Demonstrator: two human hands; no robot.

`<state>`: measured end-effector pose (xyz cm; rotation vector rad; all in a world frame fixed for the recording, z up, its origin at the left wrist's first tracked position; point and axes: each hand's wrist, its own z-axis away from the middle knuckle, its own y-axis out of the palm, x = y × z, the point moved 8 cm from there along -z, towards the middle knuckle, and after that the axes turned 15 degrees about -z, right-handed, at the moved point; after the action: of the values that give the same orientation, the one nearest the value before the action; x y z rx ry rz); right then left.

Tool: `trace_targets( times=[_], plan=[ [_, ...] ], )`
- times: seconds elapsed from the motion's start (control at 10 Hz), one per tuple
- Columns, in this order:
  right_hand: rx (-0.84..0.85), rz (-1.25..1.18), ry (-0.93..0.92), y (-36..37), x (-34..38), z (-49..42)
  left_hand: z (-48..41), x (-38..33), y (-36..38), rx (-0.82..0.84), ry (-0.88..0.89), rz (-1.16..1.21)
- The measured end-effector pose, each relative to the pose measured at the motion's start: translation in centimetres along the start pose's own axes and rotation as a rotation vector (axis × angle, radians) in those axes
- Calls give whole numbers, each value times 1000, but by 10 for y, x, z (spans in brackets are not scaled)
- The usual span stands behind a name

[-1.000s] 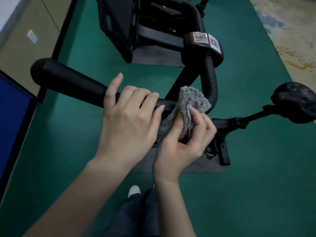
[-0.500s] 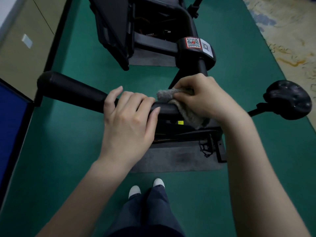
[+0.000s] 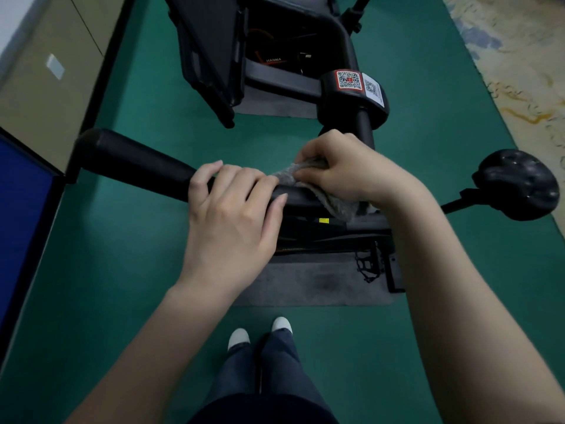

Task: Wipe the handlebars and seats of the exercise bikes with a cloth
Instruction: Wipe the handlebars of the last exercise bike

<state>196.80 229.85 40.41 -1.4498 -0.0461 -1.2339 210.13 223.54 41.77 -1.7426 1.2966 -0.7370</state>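
A black padded handlebar [image 3: 134,160] runs from upper left toward the middle of the exercise bike. My left hand [image 3: 232,215] lies over the bar with its fingers curled on top of it. Just to its right, my right hand [image 3: 345,169] grips a grey fluffy cloth [image 3: 336,203] draped over the bar, part of it hanging below. The bike's black seat [image 3: 516,185] stands out at the right on a thin post. The bar under both hands is hidden.
A second black machine [image 3: 232,50] stands ahead on a grey mat, with a QR label on the stem [image 3: 351,84]. A blue panel [image 3: 21,215] and a beige wall lie left. Green floor, patterned carpet at right. My feet [image 3: 260,332] are below.
My right hand turned over from palm-up below the bar to on top of it, laying the cloth over the bar. The left hand kept its place on the handlebar.
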Motion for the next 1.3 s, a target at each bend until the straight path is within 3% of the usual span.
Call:
trace_targets(
  times=[0.2,0.4,0.5,0.6,0.8,0.9,1.1,1.3],
  plan=[
    [297,174,119,4,-11,-8,1,0,0,4,14,-8],
    [212,109,49,2,-4,-3,1,1,0,13,10,-2],
    [108,96,17,-11,-9,9,1,2,0,11,12,1],
    [-152,88,-85,-22,-13,29,1,2,0,12,10,-2],
    [-980,-207,-272,3,-26,103,2,-1,1,0,13,-11],
    [-1307,-385,-156,22,-52,125,2,-1,1,0,10,-20],
    [-1516,-1045,142,71,-55,121,2,-1,2,-2,9,-44],
    [-1341,-1456,314,119,-55,103,2,-1,2,-3,23,-57]
  ],
)
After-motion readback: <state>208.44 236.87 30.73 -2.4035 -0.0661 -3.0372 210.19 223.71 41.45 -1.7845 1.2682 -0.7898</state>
